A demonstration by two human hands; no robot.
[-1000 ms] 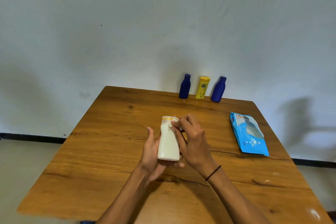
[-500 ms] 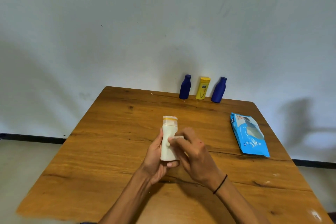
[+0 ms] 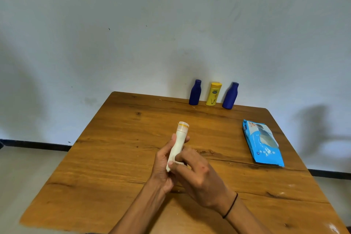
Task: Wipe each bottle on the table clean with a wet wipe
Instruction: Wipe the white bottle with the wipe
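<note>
My left hand (image 3: 162,165) grips a white bottle (image 3: 178,142) with a yellow band under its cap, held tilted above the middle of the wooden table (image 3: 117,157). My right hand (image 3: 197,173) pinches a small white wet wipe (image 3: 177,163) against the bottle's lower body. Most of the wipe is hidden under my fingers. At the table's far edge stand a dark blue bottle (image 3: 195,92), a yellow bottle (image 3: 213,94) and a second dark blue bottle (image 3: 230,95), side by side against the wall.
A blue pack of wet wipes (image 3: 263,143) lies flat near the table's right edge. A pale wall rises just behind the table's far edge. Floor shows past the left edge.
My right hand has slid with the wipe from the bottle's cap down to its lower body. The bottle has turned in my left hand and now shows its narrow side.
</note>
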